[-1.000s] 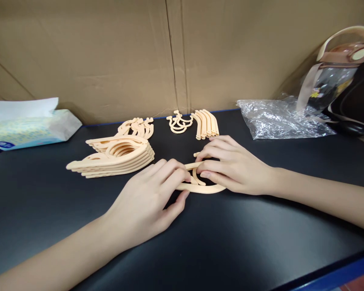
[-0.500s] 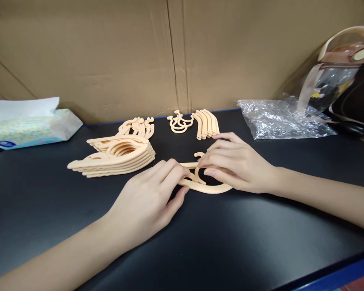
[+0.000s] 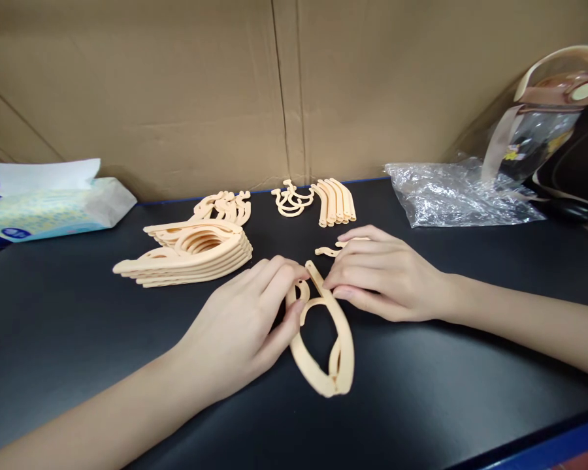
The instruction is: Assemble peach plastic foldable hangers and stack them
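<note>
A cream plastic folding hanger lies on the black table in front of me, its two arms swung close together and its hinge end toward me. My left hand is closed on the left arm of the hanger, thumb and fingers pinching it near the far end. My right hand has its bent fingertips against the right arm, also near the far end. Just beyond the right fingers, small curved cream pieces lie on the table, partly hidden by that hand.
A stack of folded hangers sits at left, with curved cream parts behind it. Loose hooks and a row of bent strips lie at the back. A tissue pack, clear plastic bag and bottle stand around.
The hanger has turned from lying crosswise to pointing its hinge end toward me. Both hands stay on it, and the right hand has shifted slightly. More of the small pieces behind it shows.
</note>
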Available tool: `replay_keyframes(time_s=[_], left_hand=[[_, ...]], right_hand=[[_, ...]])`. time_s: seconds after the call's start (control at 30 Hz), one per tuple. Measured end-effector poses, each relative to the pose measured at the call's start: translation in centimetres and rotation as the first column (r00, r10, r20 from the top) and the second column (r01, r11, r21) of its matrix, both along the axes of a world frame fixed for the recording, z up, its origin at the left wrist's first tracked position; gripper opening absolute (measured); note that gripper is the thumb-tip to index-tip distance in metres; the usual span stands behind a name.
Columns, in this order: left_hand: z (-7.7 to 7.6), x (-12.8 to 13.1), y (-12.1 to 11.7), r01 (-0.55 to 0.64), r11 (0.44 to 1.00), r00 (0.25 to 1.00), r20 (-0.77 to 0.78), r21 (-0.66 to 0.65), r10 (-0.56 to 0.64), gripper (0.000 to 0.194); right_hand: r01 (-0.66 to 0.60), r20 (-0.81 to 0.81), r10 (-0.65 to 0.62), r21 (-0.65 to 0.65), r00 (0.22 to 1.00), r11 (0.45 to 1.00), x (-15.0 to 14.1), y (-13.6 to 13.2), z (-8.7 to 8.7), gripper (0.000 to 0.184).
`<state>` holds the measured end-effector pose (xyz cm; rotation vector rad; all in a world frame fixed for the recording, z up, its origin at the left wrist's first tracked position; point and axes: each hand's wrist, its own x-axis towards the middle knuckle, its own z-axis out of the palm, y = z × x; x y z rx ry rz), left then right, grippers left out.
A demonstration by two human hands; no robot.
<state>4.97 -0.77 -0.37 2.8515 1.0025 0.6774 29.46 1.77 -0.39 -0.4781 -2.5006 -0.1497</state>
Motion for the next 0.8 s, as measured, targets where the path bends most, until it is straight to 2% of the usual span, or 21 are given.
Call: replay_keyframes(time_s=[0.1, 0.27, 0.4, 0.5, 0.67, 0.8], left_hand=[[0.0, -0.1, 0.0, -0.002, 0.998, 1.0, 0.029, -0.062, 0.004, 0.02], [0.0, -0.1, 0.3, -0.038, 0.978, 0.992, 0.108, -0.206, 0.061, 0.024], [-0.1, 0.0, 0.7, 0.005, 0.948, 0.982, 0.179, -0.317, 0.054, 0.024], [-0.1, 0.0, 0.9, 0.02, 0.952, 0.977, 0.208, -0.306, 0.047, 0.02], [-0.1, -0.1, 1.0, -0.029, 0.962, 0.973, 0.212, -0.273, 0.089, 0.016], [-0.2, -0.2, 0.8, -0.059, 0.961, 0.971, 0.206, -0.269, 0.118, 0.015]], right_hand=[[-0.032, 0.058, 0.03, 0.03, 0.998, 0.999, -0.1, -0.1, 0.0, 0.033], [0.017, 0.078, -0.022, 0.066, 0.997, 0.998, -0.2, -0.1, -0.1, 0.029], [0.029, 0.082, -0.034, 0.055, 0.996, 0.998, -0.3, 0.0, -0.1, 0.028], [-0.014, 0.086, 0.007, 0.077, 0.996, 0.997, -0.3, 0.0, -0.1, 0.027], [-0.061, 0.076, 0.056, 0.076, 0.996, 0.995, -0.4, -0.3, 0.0, 0.026], [-0.043, 0.033, 0.04, 0.096, 0.999, 0.994, -0.3, -0.2, 0.0, 0.027]])
